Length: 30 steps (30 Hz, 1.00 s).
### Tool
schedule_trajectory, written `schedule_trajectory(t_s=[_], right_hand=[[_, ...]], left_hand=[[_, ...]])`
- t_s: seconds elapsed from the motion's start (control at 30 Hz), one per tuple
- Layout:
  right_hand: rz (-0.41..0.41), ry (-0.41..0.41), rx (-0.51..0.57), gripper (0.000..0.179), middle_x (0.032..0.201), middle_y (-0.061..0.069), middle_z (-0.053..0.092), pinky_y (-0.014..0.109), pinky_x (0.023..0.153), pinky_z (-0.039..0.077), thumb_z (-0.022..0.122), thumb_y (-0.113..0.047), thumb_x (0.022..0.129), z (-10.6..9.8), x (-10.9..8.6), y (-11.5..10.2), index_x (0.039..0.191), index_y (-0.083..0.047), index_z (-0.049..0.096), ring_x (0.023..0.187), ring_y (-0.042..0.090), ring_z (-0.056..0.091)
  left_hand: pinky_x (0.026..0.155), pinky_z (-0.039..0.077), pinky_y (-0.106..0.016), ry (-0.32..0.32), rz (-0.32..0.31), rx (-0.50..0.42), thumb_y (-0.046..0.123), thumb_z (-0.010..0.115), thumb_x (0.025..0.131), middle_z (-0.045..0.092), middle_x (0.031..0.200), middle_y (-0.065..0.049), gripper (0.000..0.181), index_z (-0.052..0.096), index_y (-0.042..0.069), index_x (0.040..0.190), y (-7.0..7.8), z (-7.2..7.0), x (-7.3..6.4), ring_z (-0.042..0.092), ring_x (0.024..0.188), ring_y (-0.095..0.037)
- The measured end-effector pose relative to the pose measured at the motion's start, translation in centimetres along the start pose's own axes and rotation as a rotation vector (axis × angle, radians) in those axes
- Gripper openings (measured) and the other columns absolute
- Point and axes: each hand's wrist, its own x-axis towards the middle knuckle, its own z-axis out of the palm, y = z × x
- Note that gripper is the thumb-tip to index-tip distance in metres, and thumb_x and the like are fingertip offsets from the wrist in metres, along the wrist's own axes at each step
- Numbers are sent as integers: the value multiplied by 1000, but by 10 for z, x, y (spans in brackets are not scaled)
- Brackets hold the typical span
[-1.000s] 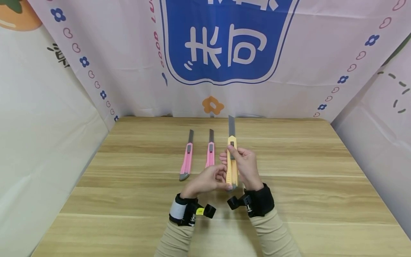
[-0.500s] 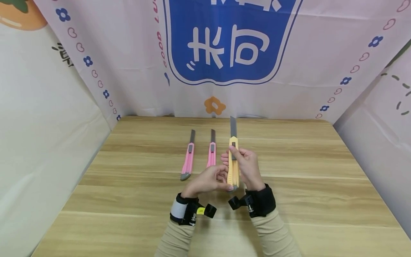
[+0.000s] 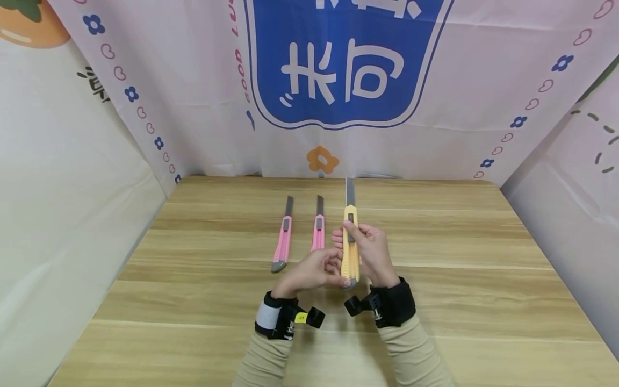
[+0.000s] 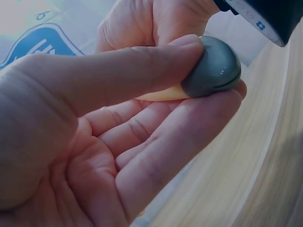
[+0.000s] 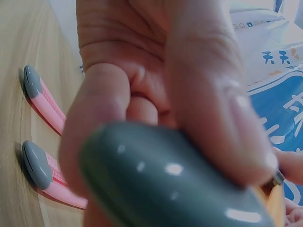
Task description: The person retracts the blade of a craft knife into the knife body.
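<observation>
A yellow utility knife [image 3: 345, 260] is held up over the table in both hands, its wide grey blade [image 3: 350, 192] extended away from the person. My right hand [image 3: 374, 250] grips the body, the thumb lying on the slider. At the butt end, my left hand [image 3: 311, 273] pinches the grey end cap [image 4: 218, 66] between thumb and index finger. Two pink utility knives lie to the left with blades out: the outer pink knife [image 3: 282, 242] shows whole, while my left hand covers the lower end of the inner pink knife [image 3: 318, 232] in the head view.
The wooden table [image 3: 459, 279] stretches out on both sides of the arms. Behind its back edge hangs a printed curtain [image 3: 208, 123], and pale cloth [image 3: 63, 188] drapes down the left side.
The head view shifts very slightly. Both hands keep the same hold on the yellow utility knife, and the pink knives lie still.
</observation>
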Motion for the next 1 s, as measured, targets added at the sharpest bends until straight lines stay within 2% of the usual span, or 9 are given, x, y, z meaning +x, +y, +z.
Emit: schedule_trajectory(t_s=[0.37, 0.53, 0.73, 1.0], right_hand=[[38, 34, 33, 49, 77, -4, 76, 29, 79, 62, 58, -35, 96, 3, 1, 3, 112, 11, 61, 78, 11, 74], [1, 61, 52, 47, 76, -1, 76, 29, 76, 62, 58, -32, 96, 6, 0, 4, 108, 13, 62, 76, 12, 75], [-59, 48, 70, 40, 71, 0, 75, 32, 72, 63, 59, -25, 96, 5, -1, 5, 102, 15, 61, 69, 12, 74], [-65, 31, 19, 38, 74, -1, 75, 31, 73, 63, 59, -22, 96, 2, 0, 5, 106, 14, 61, 72, 12, 74]], left_hand=[[72, 55, -16, 35, -17, 32, 7, 74, 82, 67, 98, -17, 35, 59, -2, 112, -1, -2, 2, 60, 79, -5], [72, 54, -16, 30, -23, 24, 7, 74, 82, 68, 98, -17, 33, 59, -2, 110, -1, -1, 2, 61, 79, -5], [71, 54, -14, 12, -8, 26, 8, 74, 83, 67, 97, -18, 31, 59, -3, 108, 0, 0, 2, 59, 77, -3], [68, 53, -13, 0, -3, 7, 5, 73, 83, 67, 96, -19, 32, 58, -5, 109, 1, 1, 2, 59, 75, -2]])
